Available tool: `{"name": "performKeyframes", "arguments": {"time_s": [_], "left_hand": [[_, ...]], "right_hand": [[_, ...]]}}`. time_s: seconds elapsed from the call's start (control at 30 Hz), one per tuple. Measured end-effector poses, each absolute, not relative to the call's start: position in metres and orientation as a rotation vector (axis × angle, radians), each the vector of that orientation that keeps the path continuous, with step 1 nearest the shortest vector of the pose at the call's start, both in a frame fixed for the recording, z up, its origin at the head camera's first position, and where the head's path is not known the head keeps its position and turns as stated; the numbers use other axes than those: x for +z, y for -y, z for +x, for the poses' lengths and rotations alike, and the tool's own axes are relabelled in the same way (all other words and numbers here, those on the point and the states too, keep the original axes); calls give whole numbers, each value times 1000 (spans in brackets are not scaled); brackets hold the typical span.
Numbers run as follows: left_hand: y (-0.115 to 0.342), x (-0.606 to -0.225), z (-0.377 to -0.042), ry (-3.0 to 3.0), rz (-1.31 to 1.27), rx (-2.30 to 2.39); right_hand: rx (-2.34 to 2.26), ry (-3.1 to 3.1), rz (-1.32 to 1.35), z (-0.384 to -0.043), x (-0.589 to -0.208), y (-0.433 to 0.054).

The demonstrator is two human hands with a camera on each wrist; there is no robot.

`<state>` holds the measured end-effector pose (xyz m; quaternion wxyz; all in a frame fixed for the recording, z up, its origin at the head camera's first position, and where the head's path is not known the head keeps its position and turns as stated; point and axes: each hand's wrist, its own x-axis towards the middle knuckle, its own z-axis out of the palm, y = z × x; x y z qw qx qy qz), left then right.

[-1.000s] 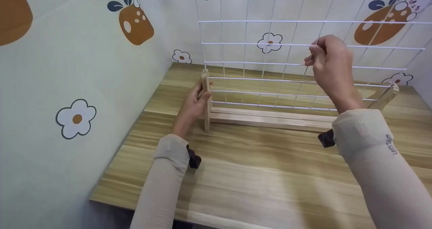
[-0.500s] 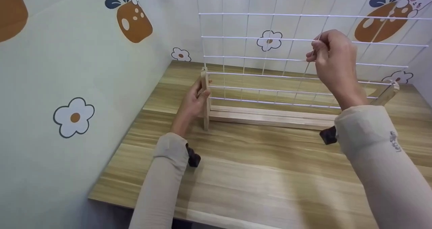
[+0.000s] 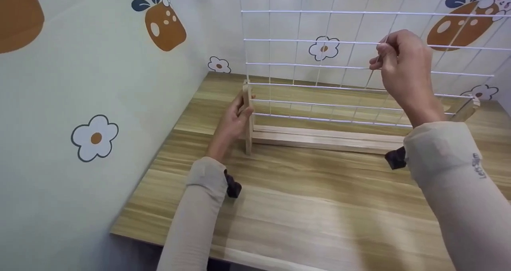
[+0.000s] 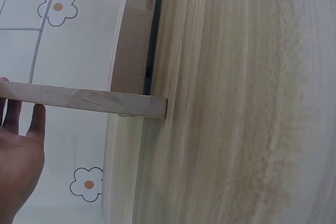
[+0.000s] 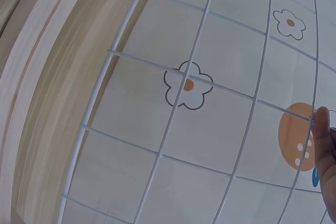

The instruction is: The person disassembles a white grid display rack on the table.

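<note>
A wooden stand [image 3: 319,139] sits upright toward the back, with a low bar between two end posts. My left hand [image 3: 231,121] grips its left post [image 3: 248,139], thumb on the near side and fingers behind. In the left wrist view, fingertips touch that post [image 4: 89,99]. A white wire grid panel [image 3: 295,64] rises between the posts, its lowest wire above the bar. My right hand [image 3: 409,67] pinches an upright wire right of the panel's middle. Only part of that hand [image 5: 325,161] shows at the right wrist view's edge, against the grid.
The stand rests on a wood-grain table [image 3: 279,223], whose front edge shows at the bottom. Walls with flower and orange prints close in behind and on the left [image 3: 100,203]. Dark wrist cameras hang under both sleeves. The right post [image 3: 465,109] is partly behind the right forearm.
The right hand and the grid have risen slightly, so the gap between the lowest wire and the wooden bar is wider. The left hand has stayed on the post.
</note>
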<state>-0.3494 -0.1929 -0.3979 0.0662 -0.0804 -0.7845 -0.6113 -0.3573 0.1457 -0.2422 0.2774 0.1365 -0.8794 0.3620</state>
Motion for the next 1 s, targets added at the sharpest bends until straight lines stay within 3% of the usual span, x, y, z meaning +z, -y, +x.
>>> {"name": "performKeyframes", "arguments": {"time_s": [0.53,1.0], "left_hand": [[195,-390,-347,2357,-120,-1920],[190,-392,-350,2318,-213,-1902]], "right_hand": [[944,2311,417,-358,-217,-139],[844,2243,481,-349,-182,-139]]}}
